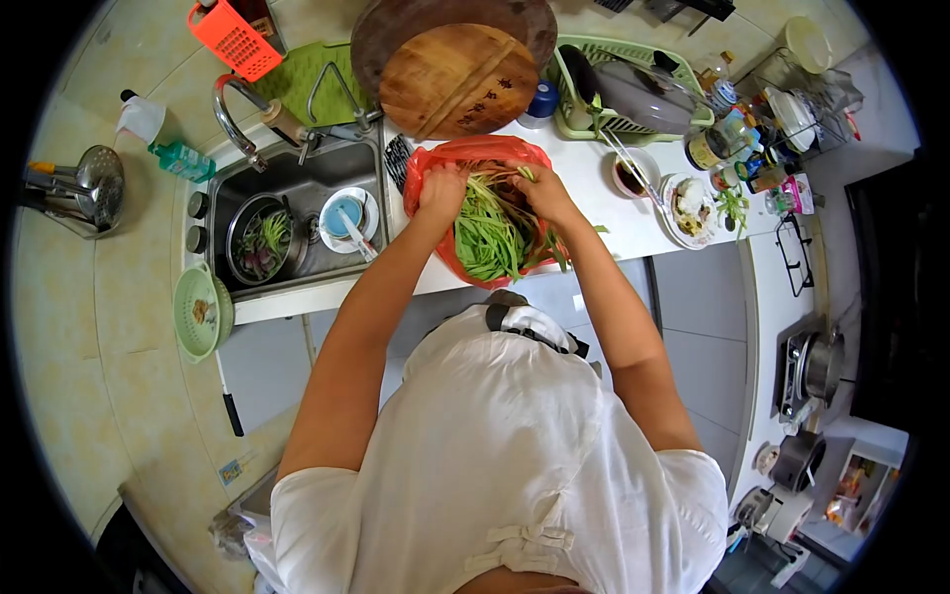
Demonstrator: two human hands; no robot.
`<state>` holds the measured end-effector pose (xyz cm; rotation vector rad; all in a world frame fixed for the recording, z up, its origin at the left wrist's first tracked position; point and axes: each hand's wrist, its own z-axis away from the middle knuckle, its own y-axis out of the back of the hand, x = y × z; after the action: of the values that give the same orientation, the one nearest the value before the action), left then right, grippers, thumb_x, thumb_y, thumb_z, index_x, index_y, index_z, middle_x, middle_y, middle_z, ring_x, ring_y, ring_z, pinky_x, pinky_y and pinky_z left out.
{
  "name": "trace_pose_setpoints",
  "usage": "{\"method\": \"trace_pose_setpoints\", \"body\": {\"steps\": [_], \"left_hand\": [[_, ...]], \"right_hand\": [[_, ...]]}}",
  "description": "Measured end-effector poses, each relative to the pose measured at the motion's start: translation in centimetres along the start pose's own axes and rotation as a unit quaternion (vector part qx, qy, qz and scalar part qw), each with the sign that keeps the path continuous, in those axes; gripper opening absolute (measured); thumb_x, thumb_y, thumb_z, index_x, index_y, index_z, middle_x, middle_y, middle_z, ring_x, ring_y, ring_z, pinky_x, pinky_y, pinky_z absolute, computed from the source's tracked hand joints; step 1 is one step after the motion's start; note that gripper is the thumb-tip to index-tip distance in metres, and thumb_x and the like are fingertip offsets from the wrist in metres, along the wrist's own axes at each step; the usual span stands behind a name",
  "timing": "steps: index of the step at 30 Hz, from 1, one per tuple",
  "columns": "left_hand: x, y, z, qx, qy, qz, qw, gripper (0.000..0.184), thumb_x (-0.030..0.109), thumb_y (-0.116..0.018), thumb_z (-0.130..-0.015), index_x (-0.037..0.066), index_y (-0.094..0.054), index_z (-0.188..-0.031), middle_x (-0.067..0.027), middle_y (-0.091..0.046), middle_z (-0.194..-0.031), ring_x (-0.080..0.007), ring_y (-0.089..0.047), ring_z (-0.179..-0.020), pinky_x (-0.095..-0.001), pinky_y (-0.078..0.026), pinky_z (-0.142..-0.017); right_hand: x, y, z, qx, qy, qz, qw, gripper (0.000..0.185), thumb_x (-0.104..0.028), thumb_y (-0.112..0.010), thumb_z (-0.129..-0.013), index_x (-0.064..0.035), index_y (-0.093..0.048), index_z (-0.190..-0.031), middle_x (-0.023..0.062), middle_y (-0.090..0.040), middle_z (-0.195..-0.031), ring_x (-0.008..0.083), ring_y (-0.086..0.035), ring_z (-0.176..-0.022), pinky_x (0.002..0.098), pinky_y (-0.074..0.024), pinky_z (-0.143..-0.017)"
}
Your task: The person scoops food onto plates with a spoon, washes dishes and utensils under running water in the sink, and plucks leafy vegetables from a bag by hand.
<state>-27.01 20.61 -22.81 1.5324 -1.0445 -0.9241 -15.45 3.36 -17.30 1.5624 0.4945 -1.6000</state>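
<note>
A red plastic bag (529, 150) lies wide open on the white counter, full of long-stemmed leafy greens (487, 238). At the bag's left side, my left hand (443, 190) is closed, with its fingertips hidden at the stems and red plastic. What it grips I cannot make out. My right hand (544, 194) is closed around green stems at the upper right of the pile. Some leaves hang over the bag's right edge, below that hand.
Left of the bag, the sink (371, 168) holds a metal pot (237, 259) with greens and stacked bowls (341, 213). Round wooden boards (460, 79) lean behind. To the right are a dark-sauce bowl (633, 170) with chopsticks and a food plate (691, 210). A green colander (198, 307) stands left.
</note>
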Motion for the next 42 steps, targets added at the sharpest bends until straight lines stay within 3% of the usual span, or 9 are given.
{"method": "trace_pose_setpoints", "body": {"steps": [4, 7, 10, 19, 22, 28, 34, 40, 42], "left_hand": [[-0.2, 1.0, -0.5, -0.048, -0.016, 0.015, 0.999, 0.016, 0.008, -0.053, -0.080, 0.009, -0.064, -0.092, -0.0146, -0.056, -0.099, -0.0283, -0.060, -0.087, -0.0423, -0.049, -0.070], [0.0, 3.8, 0.1, -0.021, -0.045, 0.064, 0.997, 0.020, 0.007, -0.052, -0.080, 0.008, -0.064, -0.096, -0.0144, -0.056, -0.098, -0.0283, -0.060, -0.088, -0.0421, -0.049, -0.071], [-0.5, 3.0, 0.2, -0.057, -0.060, 0.056, 0.995, 0.023, 0.006, -0.052, -0.081, 0.009, -0.062, -0.102, -0.0139, -0.057, -0.098, -0.0290, -0.061, -0.086, -0.0421, -0.050, -0.071], [-0.6, 0.3, 0.6, -0.085, -0.023, 0.039, 0.995, 0.029, 0.006, -0.049, -0.084, 0.013, -0.055, -0.111, -0.0143, -0.058, -0.096, -0.0315, -0.064, -0.081, -0.0435, -0.051, -0.068], [-0.5, 3.1, 0.9, -0.026, -0.049, 0.103, 0.993, 0.025, 0.008, -0.049, -0.085, 0.013, -0.055, -0.109, -0.0137, -0.059, -0.092, -0.0336, -0.062, -0.080, -0.0436, -0.050, -0.067], [0.0, 8.6, 1.6, 0.023, -0.054, 0.271, 0.961, 0.019, 0.017, -0.053, -0.087, 0.009, -0.059, -0.104, -0.0122, -0.064, -0.097, -0.0330, -0.061, -0.086, -0.0426, -0.049, -0.070], [-2.0, 9.6, 2.2, -0.045, 0.054, 0.249, 0.966, 0.016, 0.016, -0.058, -0.084, 0.010, -0.065, -0.097, -0.0125, -0.066, -0.093, -0.0325, -0.062, -0.086, -0.0433, -0.049, -0.073], [-2.2, 9.6, 2.0, -0.074, -0.001, 0.308, 0.948, 0.018, 0.018, -0.059, -0.084, 0.010, -0.068, -0.098, -0.0121, -0.067, -0.091, -0.0314, -0.063, -0.085, -0.0410, -0.048, -0.074], [-2.2, 9.8, 1.9, -0.073, -0.013, 0.305, 0.949, 0.018, 0.018, -0.059, -0.084, 0.010, -0.068, -0.098, -0.0118, -0.067, -0.091, -0.0311, -0.063, -0.086, -0.0409, -0.048, -0.074]], "right_hand": [[0.0, 0.6, -0.2, 0.048, 0.052, 0.099, 0.993, 0.034, -0.009, -0.054, -0.091, -0.0023, -0.057, -0.124, 0.0067, -0.065, -0.105, 0.0139, -0.060, -0.092, 0.0262, -0.0462, -0.085], [-1.5, 1.5, 0.6, 0.023, 0.001, 0.147, 0.989, 0.032, -0.007, -0.054, -0.091, -0.0041, -0.059, -0.122, 0.0074, -0.066, -0.104, 0.0148, -0.060, -0.093, 0.0274, -0.0464, -0.086], [0.8, 1.5, -0.2, -0.012, 0.005, 0.073, 0.997, 0.031, -0.007, -0.056, -0.090, -0.0065, -0.062, -0.120, 0.0066, -0.068, -0.102, 0.0144, -0.061, -0.091, 0.0285, -0.0471, -0.085], [-1.5, 0.7, 0.9, -0.035, -0.008, 0.152, 0.988, 0.026, -0.007, -0.061, -0.085, -0.0083, -0.068, -0.110, 0.0075, -0.070, -0.095, 0.0155, -0.063, -0.085, 0.0290, -0.0477, -0.081], [-1.0, 0.9, 1.0, -0.032, -0.030, 0.139, 0.989, 0.027, -0.012, -0.063, -0.084, -0.0118, -0.069, -0.110, 0.0132, -0.069, -0.099, 0.0245, -0.066, -0.088, 0.0337, -0.0483, -0.082], [-1.3, 0.4, 1.6, -0.031, -0.015, 0.144, 0.989, 0.023, -0.015, -0.063, -0.084, -0.0096, -0.068, -0.106, 0.0150, -0.068, -0.091, 0.0273, -0.065, -0.083, 0.0361, -0.0484, -0.078], [-0.7, 1.5, 0.7, -0.007, 0.049, 0.172, 0.984, 0.021, -0.017, -0.059, -0.086, -0.0083, -0.066, -0.104, 0.0172, -0.066, -0.088, 0.0329, -0.063, -0.084, 0.0392, -0.0480, -0.077], [-1.8, 0.5, 1.2, -0.059, 0.062, 0.284, 0.955, 0.023, -0.018, -0.059, -0.086, -0.0073, -0.065, -0.106, 0.0182, -0.065, -0.095, 0.0358, -0.061, -0.091, 0.0422, -0.0472, -0.082], [-2.5, -0.4, 1.6, -0.063, 0.127, 0.235, 0.962, 0.023, -0.018, -0.058, -0.087, -0.0066, -0.065, -0.105, 0.0181, -0.065, -0.099, 0.0359, -0.060, -0.094, 0.0426, -0.0467, -0.083]]}}
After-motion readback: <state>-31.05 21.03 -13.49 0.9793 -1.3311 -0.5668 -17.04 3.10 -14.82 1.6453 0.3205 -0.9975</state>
